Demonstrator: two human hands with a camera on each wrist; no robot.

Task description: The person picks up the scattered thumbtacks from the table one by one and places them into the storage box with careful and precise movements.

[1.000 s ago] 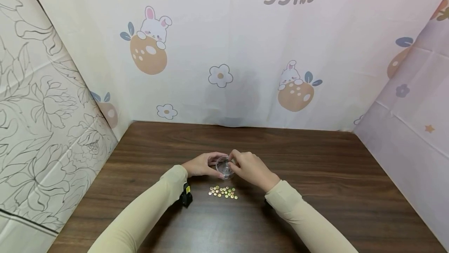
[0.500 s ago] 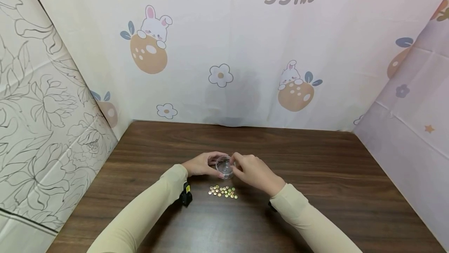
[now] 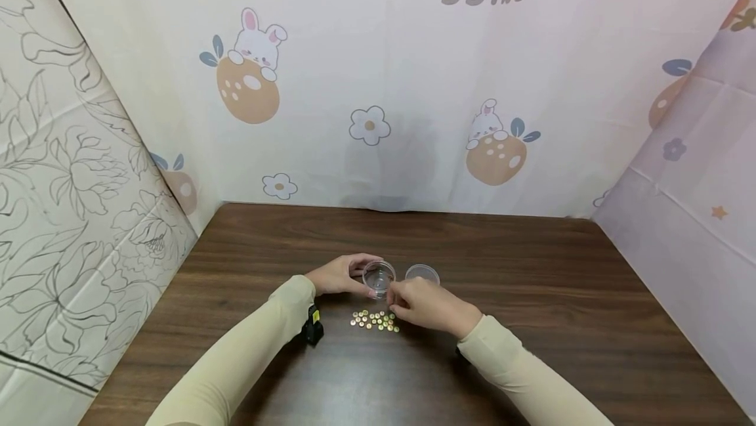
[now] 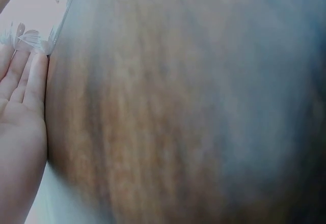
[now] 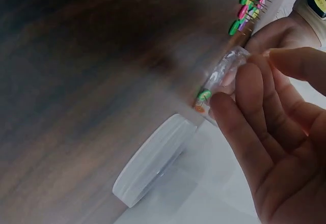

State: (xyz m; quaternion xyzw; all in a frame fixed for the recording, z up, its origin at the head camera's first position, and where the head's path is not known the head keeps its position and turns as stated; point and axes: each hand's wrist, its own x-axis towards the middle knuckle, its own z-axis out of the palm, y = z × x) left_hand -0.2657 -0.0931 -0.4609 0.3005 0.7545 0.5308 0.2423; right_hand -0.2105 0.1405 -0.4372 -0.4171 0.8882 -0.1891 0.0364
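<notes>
My left hand (image 3: 342, 276) holds a small clear round plastic box (image 3: 378, 277), thumb and fingers around its sides; in the left wrist view its fingers reach up to the clear wall. In the right wrist view a green thumbtack (image 5: 204, 95) and an orange one show at the bottom of the box. In front of the box, several thumbtacks (image 3: 373, 321) lie in a loose cluster, points up. Loosely bent, my right hand (image 3: 436, 306) hovers between the box and the cluster's right end. Its thumb and fingertips come close together, and I see nothing between them.
A clear round lid (image 3: 422, 273) lies right of the box, partly behind my right hand. The dark wooden table (image 3: 531, 295) ends at a printed cloth backdrop (image 3: 319, 85). A black wrist camera (image 3: 313, 327) is strapped at the left cuff.
My right hand has drawn back from inside the box rim toward the thumbtacks, uncovering the lid. The left hand has stayed on the box.
</notes>
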